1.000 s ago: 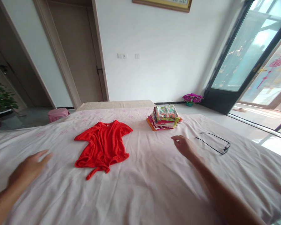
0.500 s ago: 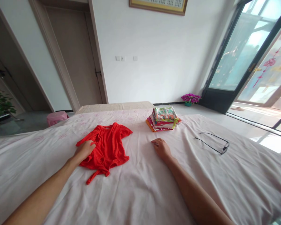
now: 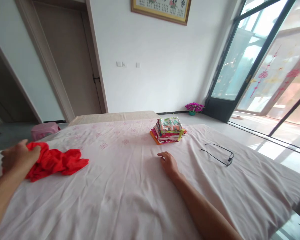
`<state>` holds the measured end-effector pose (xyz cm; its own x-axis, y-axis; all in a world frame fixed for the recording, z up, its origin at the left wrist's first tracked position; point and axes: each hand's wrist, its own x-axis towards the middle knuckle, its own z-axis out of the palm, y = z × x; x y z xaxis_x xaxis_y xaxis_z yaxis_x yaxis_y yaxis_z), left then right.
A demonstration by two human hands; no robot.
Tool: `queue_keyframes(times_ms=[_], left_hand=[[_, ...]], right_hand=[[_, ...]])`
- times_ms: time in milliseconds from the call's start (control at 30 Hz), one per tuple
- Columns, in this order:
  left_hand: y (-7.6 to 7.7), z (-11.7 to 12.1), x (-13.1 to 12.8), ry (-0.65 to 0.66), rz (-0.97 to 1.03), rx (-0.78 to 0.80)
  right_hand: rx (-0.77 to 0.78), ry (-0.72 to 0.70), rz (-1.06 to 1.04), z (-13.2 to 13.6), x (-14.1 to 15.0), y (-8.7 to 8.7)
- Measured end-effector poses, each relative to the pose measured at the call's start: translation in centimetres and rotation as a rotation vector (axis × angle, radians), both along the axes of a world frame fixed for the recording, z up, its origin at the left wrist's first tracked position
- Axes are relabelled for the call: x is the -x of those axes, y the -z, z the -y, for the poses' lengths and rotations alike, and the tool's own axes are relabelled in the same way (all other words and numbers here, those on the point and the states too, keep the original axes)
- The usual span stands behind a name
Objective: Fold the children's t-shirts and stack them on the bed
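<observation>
At the far left, my left hand (image 3: 21,155) is closed on a red short-sleeved shirt (image 3: 58,161), now bunched up and trailing to the right over the white sheet (image 3: 120,193). Motion blurs the hand a little. My right hand (image 3: 168,163) rests on the sheet near the middle, loosely bent, with a gap between thumb and forefinger and nothing in it. Just beyond it sits a neat stack of folded clothes (image 3: 167,130), a patterned piece on top.
Black-framed glasses (image 3: 221,155) lie with their arms unfolded, to the right of the stack. A pink stool (image 3: 45,130) stands past the bed's left edge. Purple flowers in a green pot (image 3: 194,108) are on the floor by the glass door (image 3: 230,73).
My left hand has pulled the red shirt to the left, from lying spread out to a crumpled bunch. The right hand stays nearly in place; the view has shifted slightly.
</observation>
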<state>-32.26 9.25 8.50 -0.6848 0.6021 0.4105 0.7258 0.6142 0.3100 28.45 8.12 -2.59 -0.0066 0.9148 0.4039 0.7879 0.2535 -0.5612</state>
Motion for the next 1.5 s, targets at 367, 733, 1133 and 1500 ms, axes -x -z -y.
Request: queue_keyframes(times_ms=[367, 733, 1133, 1500], left_hand=[[13.2, 1.6, -7.1, 0.256, -0.06, 0.286], [13.0, 1.8, -7.6, 0.248, -0.077, 0.276], [9.6, 3.6, -13.7, 0.752, 0.318, -0.17], [6.1, 7.0, -31.7, 1.175, 1.471, -0.074]], right_hand=[[-0.387, 0.223, 0.278, -4.9, -2.2, -8.9], [-0.251, 0.251, 0.295, -8.5, -4.4, -13.0], [0.473, -0.374, -1.123, -2.5, 10.4, -7.4], [0.302, -0.456, -1.036, 0.9, 16.3, -5.5]])
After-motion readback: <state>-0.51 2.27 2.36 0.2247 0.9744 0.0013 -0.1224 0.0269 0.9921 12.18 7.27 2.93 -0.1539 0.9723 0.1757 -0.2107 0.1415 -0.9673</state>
